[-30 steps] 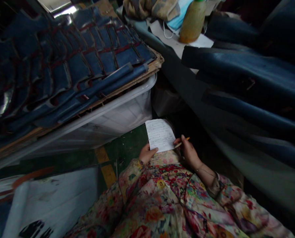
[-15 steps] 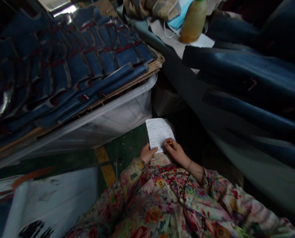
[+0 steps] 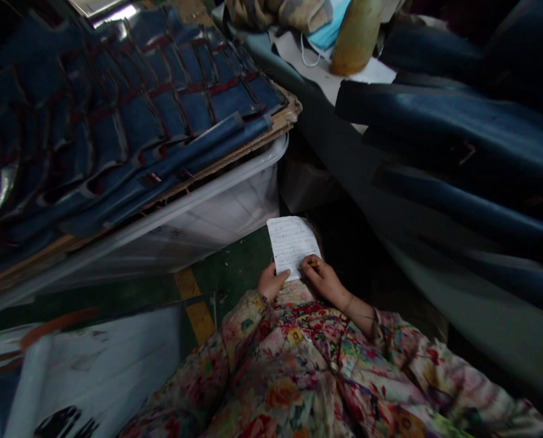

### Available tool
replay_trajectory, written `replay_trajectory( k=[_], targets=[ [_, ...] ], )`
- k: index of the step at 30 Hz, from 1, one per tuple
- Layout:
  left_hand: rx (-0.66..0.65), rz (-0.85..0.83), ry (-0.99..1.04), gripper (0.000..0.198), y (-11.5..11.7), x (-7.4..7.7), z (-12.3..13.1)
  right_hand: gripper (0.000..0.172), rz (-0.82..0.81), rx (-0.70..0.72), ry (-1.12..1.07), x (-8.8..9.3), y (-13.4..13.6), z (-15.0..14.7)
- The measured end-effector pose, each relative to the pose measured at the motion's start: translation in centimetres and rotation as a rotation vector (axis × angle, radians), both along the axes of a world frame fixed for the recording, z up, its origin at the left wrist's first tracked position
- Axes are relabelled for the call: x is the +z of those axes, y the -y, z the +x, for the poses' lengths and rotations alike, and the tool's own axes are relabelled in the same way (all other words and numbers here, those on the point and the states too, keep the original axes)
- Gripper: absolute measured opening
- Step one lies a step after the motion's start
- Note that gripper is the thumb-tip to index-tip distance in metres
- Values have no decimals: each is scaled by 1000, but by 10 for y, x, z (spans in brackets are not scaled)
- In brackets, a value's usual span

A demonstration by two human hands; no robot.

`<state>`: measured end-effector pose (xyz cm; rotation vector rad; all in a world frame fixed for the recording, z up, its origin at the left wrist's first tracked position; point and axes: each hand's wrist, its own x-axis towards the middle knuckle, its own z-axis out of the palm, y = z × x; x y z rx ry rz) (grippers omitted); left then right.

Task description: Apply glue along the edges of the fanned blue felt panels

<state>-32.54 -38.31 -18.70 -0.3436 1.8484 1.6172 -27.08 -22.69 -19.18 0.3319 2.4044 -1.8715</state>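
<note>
A white notepad point(image 3: 293, 242) with lines of handwriting rests above my lap, tilted toward me. My left hand point(image 3: 272, 283) grips its lower left corner, thumb on top of the page and the fingers hidden beneath. On the right side of the page, my right hand point(image 3: 322, 280) is closed around a short orange pencil point(image 3: 314, 264), whose end shows beside the fingers. The writing is too small to read. Floral sleeves and a floral garment point(image 3: 289, 377) cover my arms and lap.
Left, a white bin point(image 3: 225, 213) carries cardboard topped with rows of dark blue pieces point(image 3: 148, 121). At right, a grey table point(image 3: 344, 146) bears long blue pieces point(image 3: 444, 128), a yellowish bottle point(image 3: 356, 42) and a blue mask point(image 3: 332, 30). A white surface point(image 3: 111, 359) stands lower left.
The view has shifted very slightly. Both hands keep their hold on the notepad and pencil, with barely any movement.
</note>
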Motion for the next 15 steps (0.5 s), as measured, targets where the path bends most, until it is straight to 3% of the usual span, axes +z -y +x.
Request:
replay_trajectory(
  k=[15],
  targets=[
    [12, 15, -20, 35, -1, -5, 1, 17, 17, 16, -5, 1, 0, 0]
  ],
)
